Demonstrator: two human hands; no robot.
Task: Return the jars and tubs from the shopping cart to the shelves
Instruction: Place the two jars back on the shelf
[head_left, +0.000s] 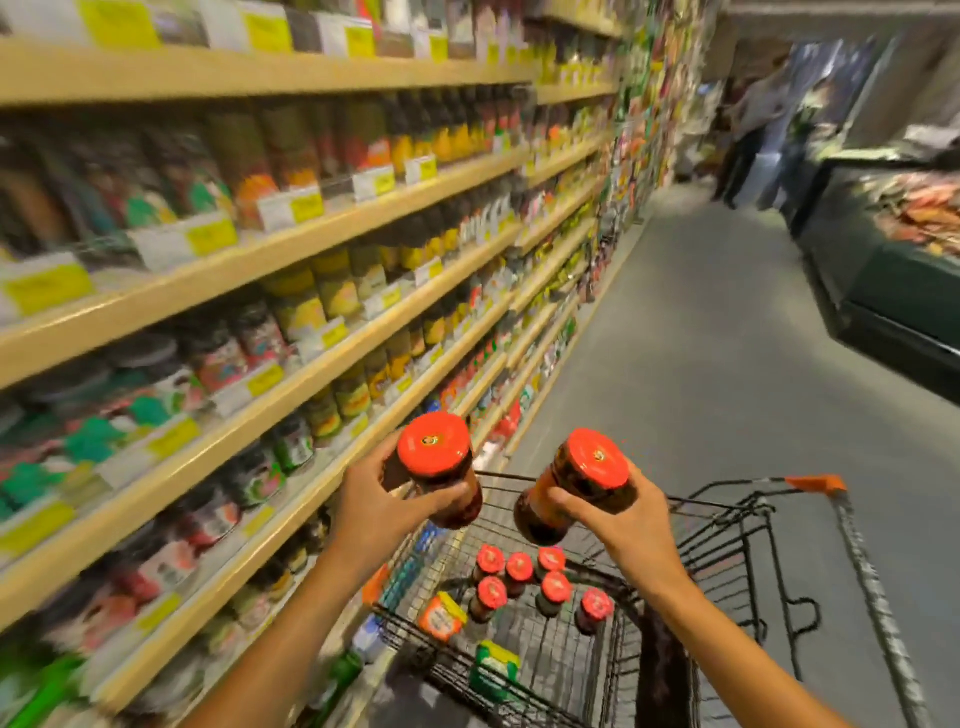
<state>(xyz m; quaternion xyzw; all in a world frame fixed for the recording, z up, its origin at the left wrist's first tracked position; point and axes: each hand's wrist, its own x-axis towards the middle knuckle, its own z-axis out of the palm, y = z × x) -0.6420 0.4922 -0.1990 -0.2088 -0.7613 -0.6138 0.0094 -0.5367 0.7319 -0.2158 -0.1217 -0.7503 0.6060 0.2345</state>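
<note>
My left hand (379, 506) is shut on a dark jar with a red lid (435, 452), held up above the cart's left front corner. My right hand (618, 519) grips a second red-lidded jar (592, 467), tilted towards the left. Below them stands the black wire shopping cart (727, 530) with several small red-lidded jars (519, 571) upright in its basket, an orange-lidded tub (440, 618) and a green-and-yellow tub (494, 670) beside them. The wooden shelves (291, 395) of jars run along my left, blurred.
The cart's orange handle (815, 483) is at the right. Grey aisle floor (701, 364) stretches ahead. A dark chiller counter (893, 270) lines the right side. A person (753, 130) stands far down the aisle. Yellow price tags edge the shelves.
</note>
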